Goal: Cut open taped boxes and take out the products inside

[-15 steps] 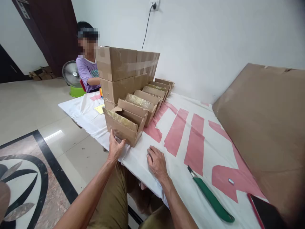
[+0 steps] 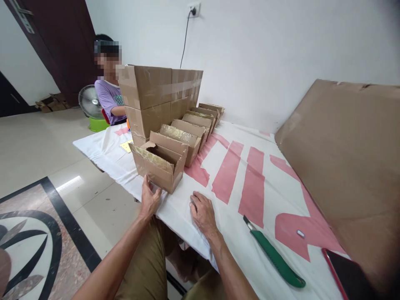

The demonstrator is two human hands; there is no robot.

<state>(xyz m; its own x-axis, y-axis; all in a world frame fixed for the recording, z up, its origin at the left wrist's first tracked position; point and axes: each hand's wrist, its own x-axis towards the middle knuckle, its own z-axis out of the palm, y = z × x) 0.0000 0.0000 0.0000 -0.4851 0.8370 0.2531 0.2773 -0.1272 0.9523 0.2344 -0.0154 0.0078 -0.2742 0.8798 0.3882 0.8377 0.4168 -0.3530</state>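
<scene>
In the head view an open-topped cardboard box (image 2: 154,168) stands at the table's near left edge, its flaps raised. My left hand (image 2: 150,199) is at the box's near lower side, thumb and fingers apart, not wrapped around it. Whether the fingertips still touch the cardboard I cannot tell. My right hand (image 2: 202,210) rests on the white and pink cloth (image 2: 226,227), fingers loosely bent and thumb apart, with nothing seen in it. A green utility knife (image 2: 276,256) lies to its right, blade pointing away from me.
Several more open boxes (image 2: 195,129) run back in a row beside a stack of taped boxes (image 2: 153,89). A large cardboard sheet (image 2: 340,154) leans on the right. A phone (image 2: 350,275) lies near right. Another person (image 2: 108,98) sits behind the stack.
The whole view has shifted slightly, so things appear a little further left. My left hand has drawn back slightly from the box. My right hand stays on the cloth.
</scene>
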